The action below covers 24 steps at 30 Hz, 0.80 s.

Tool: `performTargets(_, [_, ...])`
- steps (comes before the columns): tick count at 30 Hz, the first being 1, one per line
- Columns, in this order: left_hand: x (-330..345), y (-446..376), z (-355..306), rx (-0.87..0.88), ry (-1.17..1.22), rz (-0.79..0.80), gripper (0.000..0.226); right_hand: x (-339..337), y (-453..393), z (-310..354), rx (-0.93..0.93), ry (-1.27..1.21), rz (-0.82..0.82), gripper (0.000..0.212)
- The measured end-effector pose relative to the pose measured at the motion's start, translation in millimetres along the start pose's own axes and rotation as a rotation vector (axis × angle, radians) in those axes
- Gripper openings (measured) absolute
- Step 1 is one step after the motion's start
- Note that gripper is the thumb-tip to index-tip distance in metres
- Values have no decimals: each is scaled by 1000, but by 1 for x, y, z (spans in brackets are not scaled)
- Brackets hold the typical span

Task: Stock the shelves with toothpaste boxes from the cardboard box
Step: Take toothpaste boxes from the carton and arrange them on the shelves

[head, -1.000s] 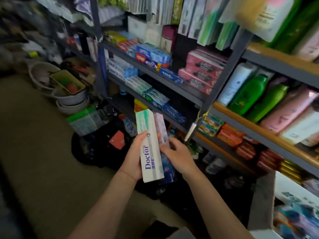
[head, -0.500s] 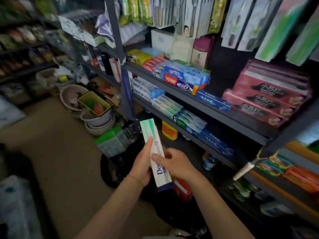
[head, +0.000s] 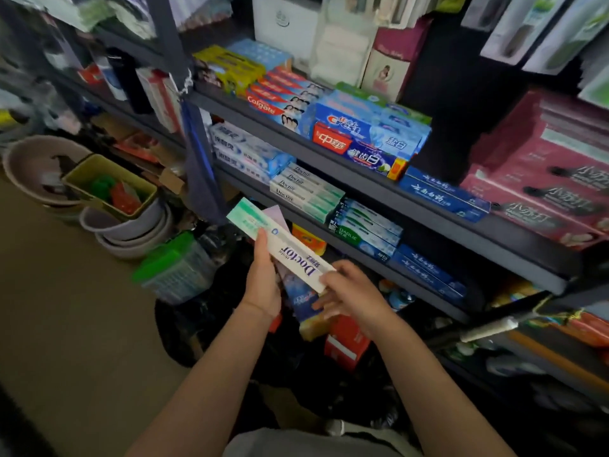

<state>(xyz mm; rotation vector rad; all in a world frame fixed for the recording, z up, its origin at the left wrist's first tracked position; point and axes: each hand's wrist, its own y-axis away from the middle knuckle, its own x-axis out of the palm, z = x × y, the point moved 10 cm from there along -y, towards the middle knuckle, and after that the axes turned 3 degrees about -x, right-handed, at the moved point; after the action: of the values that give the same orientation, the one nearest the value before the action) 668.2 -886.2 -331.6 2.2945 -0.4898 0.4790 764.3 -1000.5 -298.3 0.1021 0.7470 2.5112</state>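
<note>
Two dark metal shelves [head: 389, 189] run from 10 o'clock down to 4 o'clock, packed with toothpaste boxes. On the upper shelf lie Colgate boxes [head: 283, 100] and, just beside them toward 3 o'clock, Crest boxes [head: 369, 130]. On the lower shelf a stack of white-and-green Doctor boxes [head: 306, 192] sits between pale blue boxes at its 10 o'clock side and Darlie boxes [head: 365, 225] at its 4 o'clock side. At 9 o'clock, on the floor, nested basins [head: 128, 232] carry a yellow-green tub [head: 82, 174]. Near centre, the left hand [head: 262, 282] grasps a purple-and-blue toothpaste box [head: 301, 296] from below, with its thumb pressed on a white-and-green Doctor box [head: 283, 244] that lies on top, tilted toward 10 o'clock. The right hand [head: 349, 293] pinches the near end of that Doctor box, just below the lower shelf's front edge.
</note>
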Motion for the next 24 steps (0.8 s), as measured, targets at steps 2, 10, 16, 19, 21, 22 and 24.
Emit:
performTargets(2, [2, -18, -9, -44, -23, 77, 58, 9, -15, 8, 5, 20, -27, 30])
performTargets(10, [-12, -86, -57, -138, -152, 227, 47, 55, -81, 45, 21, -84, -7, 27])
performTargets(16, [-33, -131, -85, -99, -347, 217, 40, 73, -109, 36, 22, 91, 13, 43])
performTargets(19, [-29, -143, -93, -100, -524, 302, 17, 62, -126, 54, -21, 125, -99, 28])
performTargets(21, [-22, -144, -95, -88, -730, 383, 14, 51, -138, 76, -88, 49, -198, 32])
performTargets(22, [-18, -142, -93, -108, -804, 417, 14, 48, -144, 87, -123, 3, -227, 34])
performTargets(24, [-12, -139, -90, -158, -864, 455, 16, 43, -154, 103, -166, -7, -272, 37])
